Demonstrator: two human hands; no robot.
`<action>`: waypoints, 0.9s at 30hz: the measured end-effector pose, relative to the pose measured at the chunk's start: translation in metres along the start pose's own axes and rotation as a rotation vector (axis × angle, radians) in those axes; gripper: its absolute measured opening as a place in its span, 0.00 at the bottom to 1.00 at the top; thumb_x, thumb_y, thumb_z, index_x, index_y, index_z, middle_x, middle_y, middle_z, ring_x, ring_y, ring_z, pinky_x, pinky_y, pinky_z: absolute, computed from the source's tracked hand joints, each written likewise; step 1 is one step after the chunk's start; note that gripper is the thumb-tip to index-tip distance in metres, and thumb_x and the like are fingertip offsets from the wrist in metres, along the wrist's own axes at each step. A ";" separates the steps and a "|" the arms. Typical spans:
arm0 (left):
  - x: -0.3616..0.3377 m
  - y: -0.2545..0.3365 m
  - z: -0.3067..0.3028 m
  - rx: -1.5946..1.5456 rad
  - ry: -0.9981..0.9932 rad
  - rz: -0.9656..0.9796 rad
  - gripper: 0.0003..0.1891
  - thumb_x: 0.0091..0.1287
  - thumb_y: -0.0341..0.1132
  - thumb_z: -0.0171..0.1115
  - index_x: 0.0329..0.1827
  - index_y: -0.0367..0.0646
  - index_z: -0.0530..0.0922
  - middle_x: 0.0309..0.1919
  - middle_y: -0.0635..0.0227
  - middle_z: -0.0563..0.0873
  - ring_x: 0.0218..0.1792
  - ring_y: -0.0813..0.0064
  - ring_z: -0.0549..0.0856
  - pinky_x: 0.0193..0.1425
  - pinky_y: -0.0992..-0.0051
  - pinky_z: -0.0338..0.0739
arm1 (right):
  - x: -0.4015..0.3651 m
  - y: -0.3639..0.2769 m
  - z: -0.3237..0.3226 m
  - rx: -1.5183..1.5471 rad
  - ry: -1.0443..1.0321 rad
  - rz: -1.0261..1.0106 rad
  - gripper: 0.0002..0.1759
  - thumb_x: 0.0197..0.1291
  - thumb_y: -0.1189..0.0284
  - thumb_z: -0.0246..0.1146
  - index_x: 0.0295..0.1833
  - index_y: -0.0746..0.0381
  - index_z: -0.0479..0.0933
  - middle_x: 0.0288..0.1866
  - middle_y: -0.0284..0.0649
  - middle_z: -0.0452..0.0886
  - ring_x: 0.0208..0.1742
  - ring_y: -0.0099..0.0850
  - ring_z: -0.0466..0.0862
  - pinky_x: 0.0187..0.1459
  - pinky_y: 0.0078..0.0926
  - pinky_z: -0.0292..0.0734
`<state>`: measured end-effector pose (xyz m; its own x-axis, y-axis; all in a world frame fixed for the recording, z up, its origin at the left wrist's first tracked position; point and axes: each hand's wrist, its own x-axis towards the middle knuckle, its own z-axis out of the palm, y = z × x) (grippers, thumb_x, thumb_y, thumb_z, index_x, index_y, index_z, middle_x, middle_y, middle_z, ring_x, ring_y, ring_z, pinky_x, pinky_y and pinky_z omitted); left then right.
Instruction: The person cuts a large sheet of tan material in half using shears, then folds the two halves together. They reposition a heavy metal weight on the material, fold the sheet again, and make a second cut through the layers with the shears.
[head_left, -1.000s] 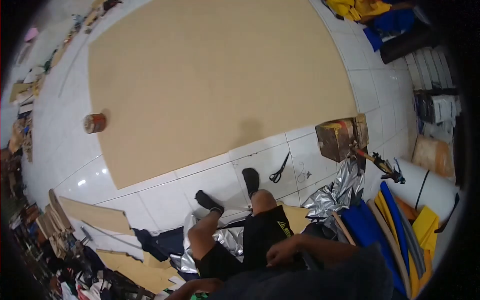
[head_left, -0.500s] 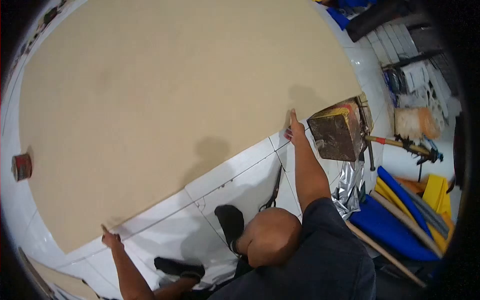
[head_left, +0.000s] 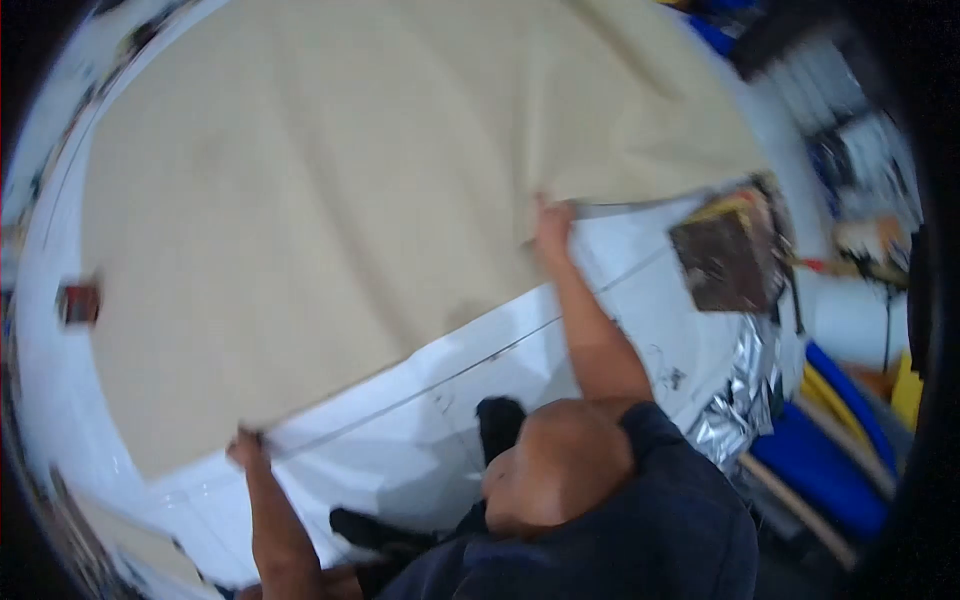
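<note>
A large beige sheet [head_left: 300, 220] is spread over the white tiled floor, with creases running across its middle and right side. My right hand [head_left: 553, 232] is closed on its near edge and holds that part up, so the edge to the right curves away from the floor tiles. Farther left, my left hand [head_left: 250, 447] is closed at the same edge near the left corner; motion blurs its fingers. A dark brown block [head_left: 720, 265] with a yellowish top stands at the right corner of the sheet. A small reddish-brown block or tin [head_left: 80, 303] rests at the left edge.
Crumpled silver foil [head_left: 735, 390] lies right of my knee [head_left: 570, 455]. Blue and yellow rolled material [head_left: 815, 470] and a wooden pole [head_left: 800, 510] lie at the lower right. Packaged items line the right side. My dark-socked feet are on the tiles below the sheet.
My right hand has lifted and pulled the sheet's edge leftward, away from the brown block. The flat sheet now has folds. My left hand stays near the left corner. The view has shifted slightly.
</note>
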<state>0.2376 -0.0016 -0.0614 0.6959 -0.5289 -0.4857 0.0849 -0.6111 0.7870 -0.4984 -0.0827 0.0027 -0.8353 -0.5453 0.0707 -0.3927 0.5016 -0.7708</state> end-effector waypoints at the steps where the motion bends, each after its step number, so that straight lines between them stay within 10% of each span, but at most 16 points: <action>1: -0.006 0.004 0.003 0.068 0.031 -0.001 0.24 0.66 0.43 0.65 0.58 0.36 0.70 0.45 0.56 0.83 0.38 0.68 0.84 0.39 0.65 0.81 | 0.014 -0.001 -0.017 0.089 -0.030 0.082 0.29 0.65 0.52 0.58 0.56 0.68 0.74 0.45 0.54 0.81 0.48 0.48 0.80 0.52 0.46 0.74; 3: -0.012 0.004 0.004 0.135 0.103 -0.015 0.25 0.65 0.42 0.66 0.60 0.42 0.68 0.46 0.58 0.82 0.40 0.68 0.83 0.42 0.59 0.81 | 0.050 -0.006 -0.063 0.404 -0.072 0.288 0.29 0.65 0.54 0.57 0.60 0.66 0.73 0.48 0.50 0.80 0.48 0.44 0.80 0.50 0.45 0.76; 5: 0.031 -0.026 -0.007 0.157 0.189 0.119 0.23 0.60 0.32 0.72 0.49 0.36 0.66 0.35 0.59 0.81 0.25 0.71 0.81 0.24 0.71 0.79 | 0.072 -0.020 -0.109 0.768 -0.053 0.466 0.30 0.65 0.54 0.57 0.62 0.66 0.73 0.56 0.48 0.79 0.49 0.45 0.83 0.48 0.46 0.81; 11: -0.075 0.047 0.023 0.040 0.191 0.046 0.27 0.61 0.32 0.72 0.54 0.32 0.63 0.35 0.55 0.82 0.25 0.71 0.82 0.27 0.74 0.80 | -0.010 -0.001 -0.116 0.874 -0.261 0.492 0.46 0.63 0.33 0.48 0.74 0.55 0.61 0.72 0.38 0.68 0.68 0.41 0.71 0.67 0.45 0.67; 14: -0.066 0.041 0.017 0.006 0.132 0.055 0.28 0.61 0.31 0.71 0.55 0.32 0.62 0.35 0.55 0.81 0.25 0.72 0.82 0.27 0.74 0.80 | -0.055 0.018 -0.090 0.815 -0.387 0.613 0.38 0.64 0.40 0.56 0.67 0.57 0.68 0.59 0.39 0.78 0.55 0.35 0.80 0.55 0.38 0.79; 17: -0.054 0.035 0.007 -0.039 0.055 0.010 0.30 0.61 0.32 0.71 0.57 0.31 0.60 0.35 0.55 0.80 0.23 0.72 0.81 0.25 0.74 0.78 | -0.057 0.018 -0.074 0.473 -0.507 0.493 0.15 0.62 0.59 0.68 0.42 0.59 0.76 0.25 0.31 0.77 0.25 0.21 0.78 0.24 0.18 0.76; 22: -0.087 0.064 0.003 -0.057 0.343 -0.017 0.29 0.62 0.47 0.70 0.49 0.33 0.65 0.30 0.60 0.78 0.18 0.73 0.77 0.19 0.75 0.72 | -0.008 -0.077 -0.089 0.770 -0.480 0.338 0.11 0.64 0.64 0.66 0.42 0.59 0.76 0.27 0.35 0.78 0.26 0.23 0.78 0.26 0.20 0.75; 25: -0.070 0.063 -0.009 -0.246 0.190 -0.076 0.28 0.62 0.61 0.65 0.26 0.42 0.71 0.19 0.68 0.73 0.15 0.76 0.71 0.16 0.76 0.65 | -0.006 -0.138 -0.114 0.870 -0.535 0.256 0.10 0.65 0.66 0.65 0.44 0.60 0.76 0.27 0.35 0.78 0.26 0.23 0.78 0.27 0.20 0.75; 27: -0.049 0.056 -0.028 -0.358 -0.028 0.006 0.20 0.68 0.51 0.64 0.30 0.43 0.73 0.20 0.71 0.74 0.17 0.80 0.72 0.16 0.81 0.63 | -0.009 -0.155 -0.129 0.913 -0.475 0.161 0.11 0.66 0.66 0.65 0.46 0.61 0.77 0.26 0.33 0.77 0.26 0.24 0.78 0.28 0.21 0.74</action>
<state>0.2280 0.0063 0.0166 0.6780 -0.5504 -0.4872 0.3289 -0.3655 0.8707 -0.4802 -0.0692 0.2028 -0.5364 -0.8247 -0.1796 0.3160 0.0011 -0.9488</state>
